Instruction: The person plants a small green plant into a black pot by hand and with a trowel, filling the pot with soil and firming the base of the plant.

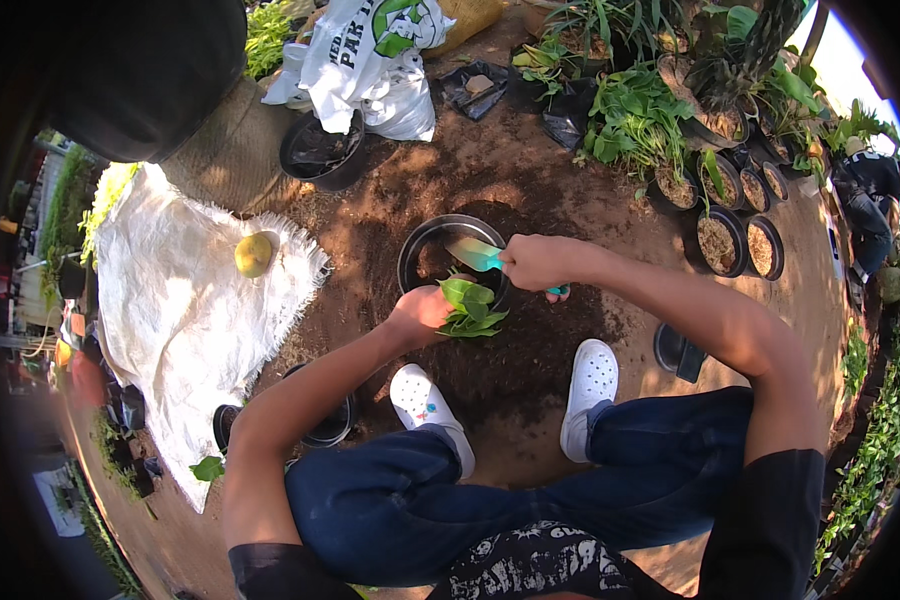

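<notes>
A round black plastic pot (pixel 403 259) stands on the dark, soil-strewn ground in front of my feet. My right hand (pixel 536 261) grips the turquoise handle of a small garden trowel (pixel 474 253), whose blade reaches over the inside of the pot. At the near rim, my left hand (pixel 422 311) is closed around a small green leafy plant (pixel 471 304). The plant's leaves spill out past my fingers and hide its stem and roots. How much soil the pot holds is hard to tell.
A white woven sheet (pixel 172 315) with a yellowish fruit (pixel 253 255) spreads to the left. Beyond stand a black pot (pixel 307 165) and white printed sacks (pixel 397 97). Several filled pots (pixel 720 240) and leafy plants (pixel 634 112) line the right. A person (pixel 866 191) bends at far right.
</notes>
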The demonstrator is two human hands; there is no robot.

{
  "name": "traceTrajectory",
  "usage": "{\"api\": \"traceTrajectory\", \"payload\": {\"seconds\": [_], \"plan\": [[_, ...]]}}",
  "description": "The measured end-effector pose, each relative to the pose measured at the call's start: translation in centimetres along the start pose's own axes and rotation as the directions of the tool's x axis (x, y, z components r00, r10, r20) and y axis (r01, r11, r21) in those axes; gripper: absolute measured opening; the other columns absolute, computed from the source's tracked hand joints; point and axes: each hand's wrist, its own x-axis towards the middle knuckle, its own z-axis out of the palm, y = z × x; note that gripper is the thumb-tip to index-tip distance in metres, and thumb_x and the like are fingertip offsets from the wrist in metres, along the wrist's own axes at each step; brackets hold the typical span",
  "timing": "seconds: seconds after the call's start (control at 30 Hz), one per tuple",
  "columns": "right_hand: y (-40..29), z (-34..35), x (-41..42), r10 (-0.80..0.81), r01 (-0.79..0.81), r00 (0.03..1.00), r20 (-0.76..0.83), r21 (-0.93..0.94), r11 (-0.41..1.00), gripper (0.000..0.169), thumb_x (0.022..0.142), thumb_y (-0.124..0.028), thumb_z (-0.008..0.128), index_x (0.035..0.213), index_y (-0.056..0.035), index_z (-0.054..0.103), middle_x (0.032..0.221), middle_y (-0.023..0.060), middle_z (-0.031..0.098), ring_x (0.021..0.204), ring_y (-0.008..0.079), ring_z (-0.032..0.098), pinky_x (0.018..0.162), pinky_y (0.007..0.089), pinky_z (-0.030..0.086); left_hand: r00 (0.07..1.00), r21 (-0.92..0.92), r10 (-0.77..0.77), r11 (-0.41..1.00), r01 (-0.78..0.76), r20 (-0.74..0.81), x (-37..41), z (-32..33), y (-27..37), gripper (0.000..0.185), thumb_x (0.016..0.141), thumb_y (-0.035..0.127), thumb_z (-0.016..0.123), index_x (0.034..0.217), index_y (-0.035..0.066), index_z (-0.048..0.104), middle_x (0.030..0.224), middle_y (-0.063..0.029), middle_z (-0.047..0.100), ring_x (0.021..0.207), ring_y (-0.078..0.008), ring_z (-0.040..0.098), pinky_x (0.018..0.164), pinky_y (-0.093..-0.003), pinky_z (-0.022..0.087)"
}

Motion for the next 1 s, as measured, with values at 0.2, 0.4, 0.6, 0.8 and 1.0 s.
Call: {"api": "traceTrajectory", "payload": {"seconds": [0.2, 0.4, 0.6, 0.8, 1.0], "plan": [[-2.6, -2.7, -3.2, -0.043, 0.032, 0.997, -0.065, -0.166, 0.986, 0.042, 0.099, -0.020, 0.050, 0.137, -0.0093, 0.065, 0.082, 0.0181, 0.072, 0.065, 0.0283, 0.072, 0.060, 0.0428, 0.060, 0.980, -0.094, -0.134, 0.984, 0.148, 0.148, 0.0, -1.0, 0.7, 0.049, 0.091, 0.027, 0.066, 0.137, 0.015, 0.055, 0.141, -0.0061, 0.057, 0.117, -0.0253, 0.064, 0.096, -0.0372, 0.055], [1.2, 1.1, 0.3, -0.152, 0.043, 0.949, -0.275, -0.367, 0.929, 0.036, 0.092, -0.026, 0.063, 0.124, -0.0106, 0.071, 0.111, 0.0180, 0.074, 0.106, 0.0365, 0.071, 0.090, 0.0503, 0.057, 0.984, -0.089, -0.102, 0.989, 0.116, 0.145, 0.2, -0.9, 0.8, 0.046, 0.093, 0.024, 0.065, 0.137, 0.016, 0.056, 0.142, -0.0058, 0.057, 0.118, -0.0249, 0.064, 0.097, -0.0370, 0.055], [0.8, -0.2, 0.8, -0.179, 0.075, 0.956, -0.235, -0.391, 0.917, 0.034, 0.093, -0.026, 0.063, 0.124, -0.0163, 0.073, 0.112, 0.0162, 0.074, 0.105, 0.0351, 0.071, 0.089, 0.0492, 0.057, 0.990, -0.095, -0.089, 0.990, 0.100, 0.112, 0.1, -0.5, 0.2, 0.047, 0.093, 0.026, 0.065, 0.138, 0.018, 0.055, 0.144, -0.0049, 0.056, 0.119, -0.0254, 0.064, 0.099, -0.0368, 0.054], [-1.7, -3.1, -0.9, -0.222, 0.113, 0.957, -0.186, -0.467, 0.877, 0.035, 0.093, -0.031, 0.063, 0.123, -0.0164, 0.075, 0.110, 0.0146, 0.076, 0.105, 0.0341, 0.071, 0.089, 0.0485, 0.057, 0.985, -0.082, -0.085, 0.992, 0.098, 0.147, 0.0, -0.4, -0.1, 0.052, 0.092, 0.029, 0.066, 0.141, 0.018, 0.054, 0.147, -0.0061, 0.054, 0.123, -0.0244, 0.062, 0.101, -0.0362, 0.053], [0.1, -0.3, 2.5, -0.256, 0.141, 0.939, -0.231, -0.421, 0.896, 0.030, 0.095, -0.033, 0.064, 0.117, -0.0181, 0.077, 0.099, 0.0160, 0.076, 0.098, 0.0362, 0.072, 0.086, 0.0497, 0.057, 0.981, -0.110, -0.158, 0.979, 0.170, 0.112, -0.5, 0.2, 0.4, 0.051, 0.087, 0.027, 0.071, 0.135, 0.016, 0.058, 0.138, -0.0060, 0.060, 0.112, -0.0264, 0.067, 0.091, -0.0383, 0.057]]}}
